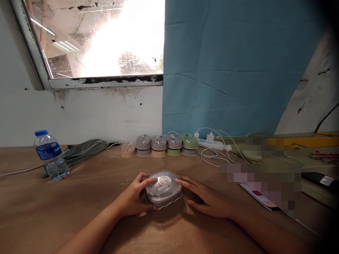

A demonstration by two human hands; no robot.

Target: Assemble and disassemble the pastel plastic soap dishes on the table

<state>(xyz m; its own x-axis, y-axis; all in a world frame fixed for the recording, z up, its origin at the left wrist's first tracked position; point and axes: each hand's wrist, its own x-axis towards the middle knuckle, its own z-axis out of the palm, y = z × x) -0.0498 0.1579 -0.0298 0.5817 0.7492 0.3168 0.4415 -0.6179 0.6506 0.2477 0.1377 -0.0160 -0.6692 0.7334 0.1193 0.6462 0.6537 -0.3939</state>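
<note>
And the left hand is clamped on the grey box, thumb at its lower front, fingers over the lid! Opposite, the right hand spreads, fingertips at the lid, thumb apart. The box sits right between them! Beyond the grip, more boxes; farther right, a power strip; well left, a bottle.

A rounded grey box has its clear, stickered lid on top.

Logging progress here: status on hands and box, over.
Left hand holding grey box, right hand at its side. Label facing up. Bottle off left, clear.
</note>
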